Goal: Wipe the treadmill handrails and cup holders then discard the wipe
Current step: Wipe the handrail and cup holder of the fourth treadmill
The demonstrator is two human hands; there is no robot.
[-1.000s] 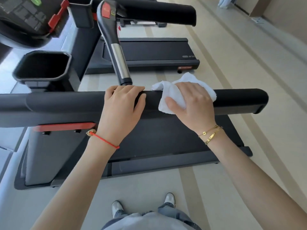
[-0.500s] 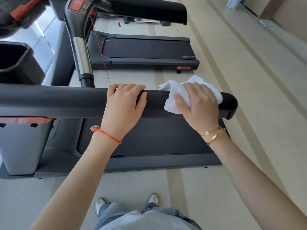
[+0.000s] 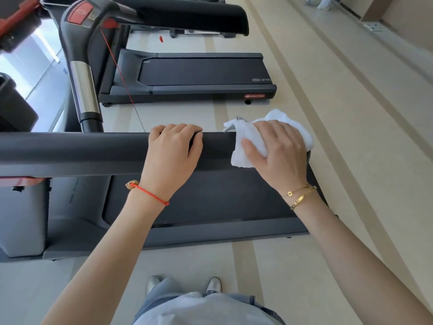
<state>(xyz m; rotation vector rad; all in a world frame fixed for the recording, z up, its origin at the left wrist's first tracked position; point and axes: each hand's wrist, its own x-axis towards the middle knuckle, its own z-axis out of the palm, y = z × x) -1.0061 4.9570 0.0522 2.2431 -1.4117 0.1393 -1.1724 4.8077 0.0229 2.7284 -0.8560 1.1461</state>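
White wipe (image 3: 246,146) on a black handrail (image 3: 93,148); red cord bracelet (image 3: 150,193) and gold bracelets (image 3: 298,195) at the wrists. Black treadmill belt (image 3: 201,71), red safety cord (image 3: 119,73), chrome grip sensor (image 3: 85,87). Beige floor (image 3: 328,113) with darker tan stripes.

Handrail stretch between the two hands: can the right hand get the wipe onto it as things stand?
Probably yes. The right hand presses the wipe on the handrail end, and only bare rail lies between it and the left hand, which grips the rail and blocks anything further left.
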